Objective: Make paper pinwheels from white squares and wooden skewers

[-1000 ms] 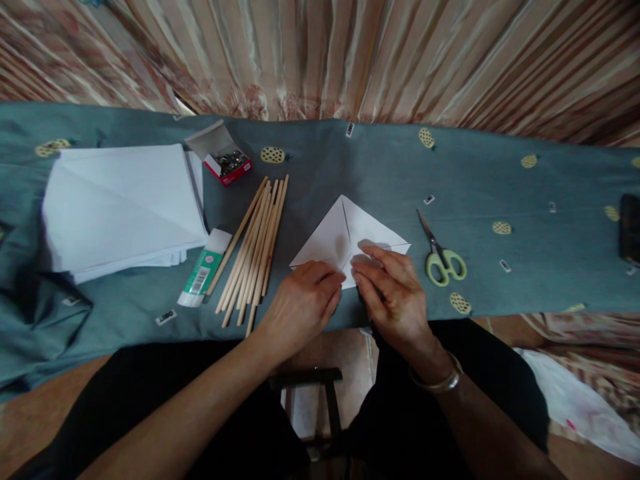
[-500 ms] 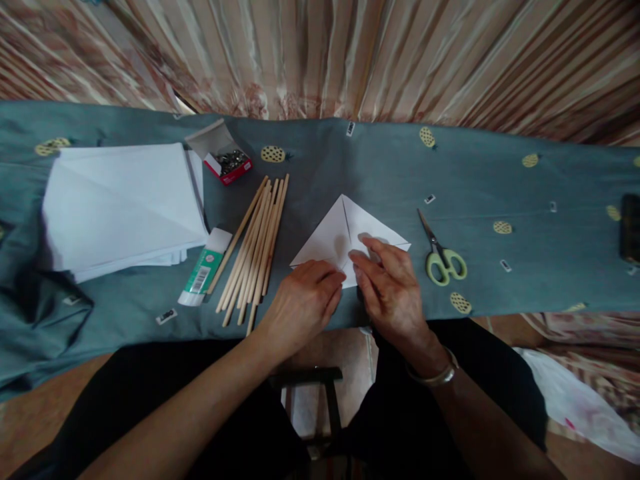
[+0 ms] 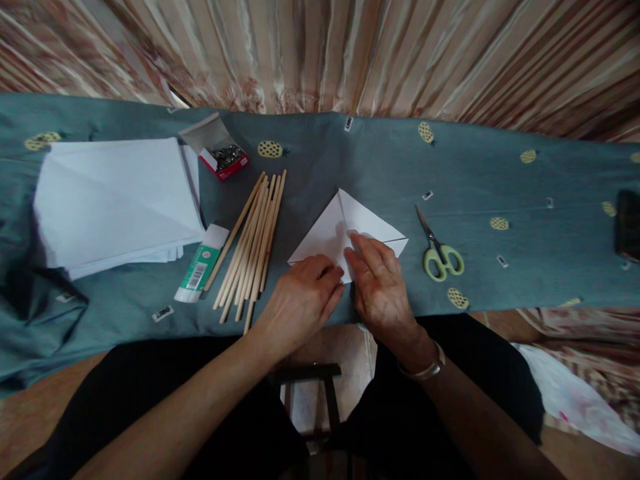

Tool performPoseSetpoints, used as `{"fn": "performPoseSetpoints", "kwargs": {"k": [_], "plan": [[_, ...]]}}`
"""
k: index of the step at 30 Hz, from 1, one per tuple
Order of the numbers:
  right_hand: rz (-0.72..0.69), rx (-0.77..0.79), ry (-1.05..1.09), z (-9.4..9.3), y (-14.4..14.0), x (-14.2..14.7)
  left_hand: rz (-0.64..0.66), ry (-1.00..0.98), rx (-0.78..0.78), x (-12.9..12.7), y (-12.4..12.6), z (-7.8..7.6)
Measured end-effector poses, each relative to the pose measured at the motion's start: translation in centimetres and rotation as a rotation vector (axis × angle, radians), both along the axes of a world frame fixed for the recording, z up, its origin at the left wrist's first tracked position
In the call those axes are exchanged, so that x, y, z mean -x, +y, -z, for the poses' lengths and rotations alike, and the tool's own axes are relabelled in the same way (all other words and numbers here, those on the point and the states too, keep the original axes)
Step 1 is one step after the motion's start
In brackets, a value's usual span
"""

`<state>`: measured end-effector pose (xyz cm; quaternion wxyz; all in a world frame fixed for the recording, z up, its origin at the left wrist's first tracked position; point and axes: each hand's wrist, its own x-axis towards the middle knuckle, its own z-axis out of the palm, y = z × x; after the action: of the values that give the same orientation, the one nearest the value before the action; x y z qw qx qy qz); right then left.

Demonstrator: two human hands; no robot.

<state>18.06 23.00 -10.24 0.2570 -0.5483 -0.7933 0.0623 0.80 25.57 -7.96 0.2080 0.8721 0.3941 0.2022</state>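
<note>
A folded white paper triangle (image 3: 333, 230) lies on the teal cloth-covered table (image 3: 500, 187), its point away from me. My left hand (image 3: 300, 300) presses its near left corner flat with the fingertips. My right hand (image 3: 380, 283) lies over the near right part, fingers stretched along the middle crease. Both hands rest on the paper; its near edge is hidden under them.
Left of the paper lie several wooden sticks (image 3: 255, 243), a green and white glue stick (image 3: 200, 267), a stack of white sheets (image 3: 115, 200) and an open red box of metal pins (image 3: 223, 157). Green-handled scissors (image 3: 437, 250) lie to the right, a dark object (image 3: 629, 223) at the far right edge.
My right hand has slid left and away along the paper toward the centre crease. My left hand has stayed on the near left corner.
</note>
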Motion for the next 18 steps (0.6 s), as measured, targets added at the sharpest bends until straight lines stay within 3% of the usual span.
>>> {"fn": "performPoseSetpoints", "kwargs": {"k": [6, 12, 18], "plan": [[0.017, 0.075, 0.062, -0.5, 0.2, 0.0, 0.006, 0.035, -0.032, 0.0, 0.0, 0.3], [0.114, 0.126, 0.332, -2.4, 1.7, -2.2, 0.026, 0.065, -0.002, 0.0, 0.2, 0.1], [0.162, 0.040, 0.109, -2.4, 4.3, -4.2, 0.046, 0.065, 0.018, 0.1, 0.4, -0.2]]}}
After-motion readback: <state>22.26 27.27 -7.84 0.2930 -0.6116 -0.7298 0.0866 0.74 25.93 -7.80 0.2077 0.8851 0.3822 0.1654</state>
